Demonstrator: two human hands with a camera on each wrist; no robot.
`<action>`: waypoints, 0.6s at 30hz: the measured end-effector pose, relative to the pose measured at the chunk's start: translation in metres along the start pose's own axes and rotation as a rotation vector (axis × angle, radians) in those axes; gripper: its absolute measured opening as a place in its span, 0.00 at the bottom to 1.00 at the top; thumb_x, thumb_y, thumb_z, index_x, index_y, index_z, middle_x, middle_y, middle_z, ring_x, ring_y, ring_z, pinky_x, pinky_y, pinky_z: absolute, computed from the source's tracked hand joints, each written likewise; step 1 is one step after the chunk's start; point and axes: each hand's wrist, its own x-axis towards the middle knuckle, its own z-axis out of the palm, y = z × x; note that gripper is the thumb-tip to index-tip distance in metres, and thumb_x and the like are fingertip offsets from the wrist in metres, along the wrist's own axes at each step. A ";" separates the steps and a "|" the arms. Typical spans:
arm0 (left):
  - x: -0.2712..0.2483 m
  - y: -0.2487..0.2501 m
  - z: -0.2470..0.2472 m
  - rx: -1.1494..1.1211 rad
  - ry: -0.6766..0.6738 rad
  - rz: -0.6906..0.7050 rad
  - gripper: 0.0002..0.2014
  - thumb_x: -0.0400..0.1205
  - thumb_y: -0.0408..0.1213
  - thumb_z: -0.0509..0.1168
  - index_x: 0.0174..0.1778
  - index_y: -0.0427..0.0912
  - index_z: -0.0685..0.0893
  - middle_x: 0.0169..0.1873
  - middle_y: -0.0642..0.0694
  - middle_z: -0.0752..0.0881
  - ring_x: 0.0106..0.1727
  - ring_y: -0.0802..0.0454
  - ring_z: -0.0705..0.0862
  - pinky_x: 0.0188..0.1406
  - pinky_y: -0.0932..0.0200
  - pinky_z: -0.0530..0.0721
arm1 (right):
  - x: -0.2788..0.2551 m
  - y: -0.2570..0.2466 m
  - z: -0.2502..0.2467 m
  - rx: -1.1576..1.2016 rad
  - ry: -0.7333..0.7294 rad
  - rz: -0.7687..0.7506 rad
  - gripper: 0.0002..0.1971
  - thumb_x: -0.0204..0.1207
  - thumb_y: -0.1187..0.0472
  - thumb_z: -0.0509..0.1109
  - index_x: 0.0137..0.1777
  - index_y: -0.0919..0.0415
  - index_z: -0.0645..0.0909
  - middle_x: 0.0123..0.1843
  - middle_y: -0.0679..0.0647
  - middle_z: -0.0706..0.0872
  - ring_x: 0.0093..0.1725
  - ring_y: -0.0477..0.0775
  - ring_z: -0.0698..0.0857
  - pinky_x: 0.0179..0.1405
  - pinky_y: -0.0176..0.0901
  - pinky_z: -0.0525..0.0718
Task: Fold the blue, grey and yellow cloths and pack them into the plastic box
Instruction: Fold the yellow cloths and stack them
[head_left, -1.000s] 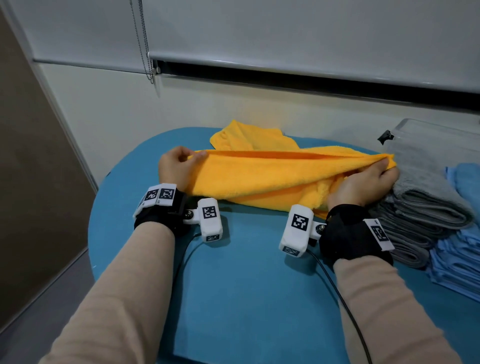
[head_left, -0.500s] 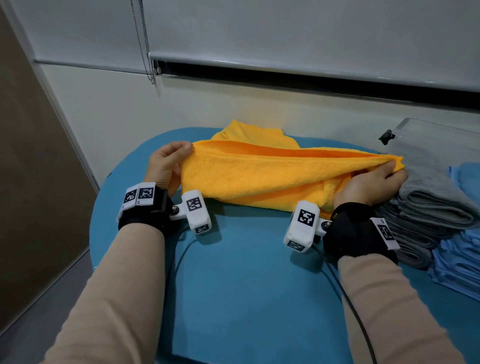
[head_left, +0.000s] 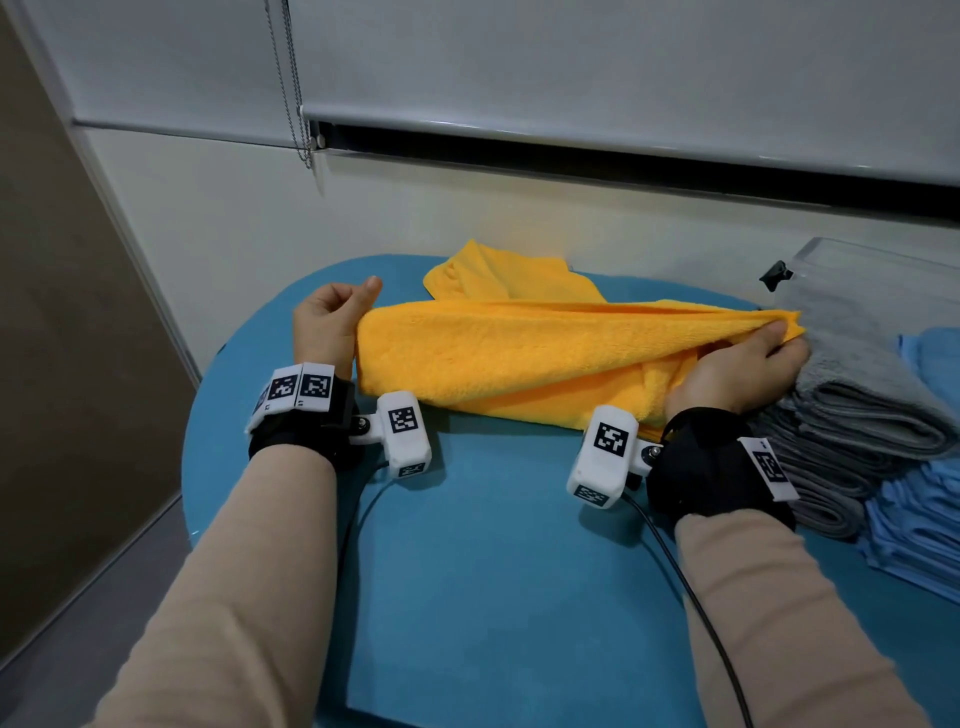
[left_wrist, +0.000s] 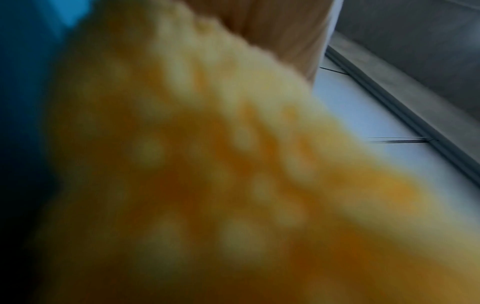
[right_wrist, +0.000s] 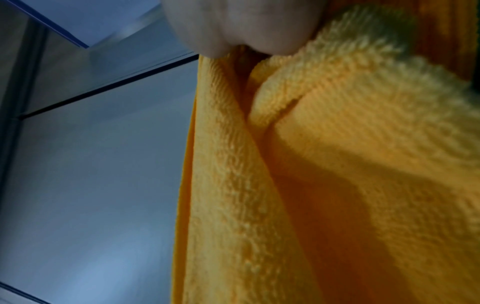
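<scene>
Blue tabletop (head_left: 467, 571): hands pinch fluffy yellow cloth (head_left: 519, 358) into a long fold.

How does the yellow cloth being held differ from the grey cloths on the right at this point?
The yellow cloth is stretched long between the left hand and the right hand, only loosely doubled over; the grey cloths lie folded and stacked. The yellow cloth is gripped at both ends, while neither hand holds the grey cloths. The yellow one is a single piece; the grey ones are several. Both look like soft pile fabric, on the blue table.
</scene>
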 end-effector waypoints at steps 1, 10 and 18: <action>0.000 0.000 0.000 -0.015 -0.017 -0.005 0.15 0.79 0.38 0.69 0.27 0.43 0.76 0.15 0.59 0.74 0.20 0.63 0.69 0.23 0.66 0.70 | 0.000 0.000 0.000 -0.002 -0.002 0.007 0.09 0.87 0.58 0.52 0.49 0.61 0.70 0.36 0.45 0.77 0.33 0.40 0.78 0.40 0.38 0.80; -0.007 0.005 -0.003 -0.267 -0.331 -0.259 0.20 0.65 0.62 0.74 0.21 0.49 0.86 0.18 0.54 0.80 0.21 0.60 0.79 0.22 0.68 0.78 | 0.003 0.003 0.000 -0.078 0.007 0.014 0.15 0.87 0.58 0.52 0.58 0.67 0.75 0.47 0.53 0.83 0.45 0.51 0.83 0.49 0.43 0.82; -0.002 -0.009 -0.011 -0.596 -0.400 -0.431 0.21 0.50 0.53 0.86 0.32 0.50 0.88 0.13 0.57 0.70 0.17 0.64 0.69 0.28 0.68 0.61 | 0.002 0.002 0.000 -0.103 0.006 0.048 0.16 0.87 0.57 0.51 0.63 0.68 0.75 0.48 0.51 0.81 0.48 0.51 0.83 0.50 0.45 0.84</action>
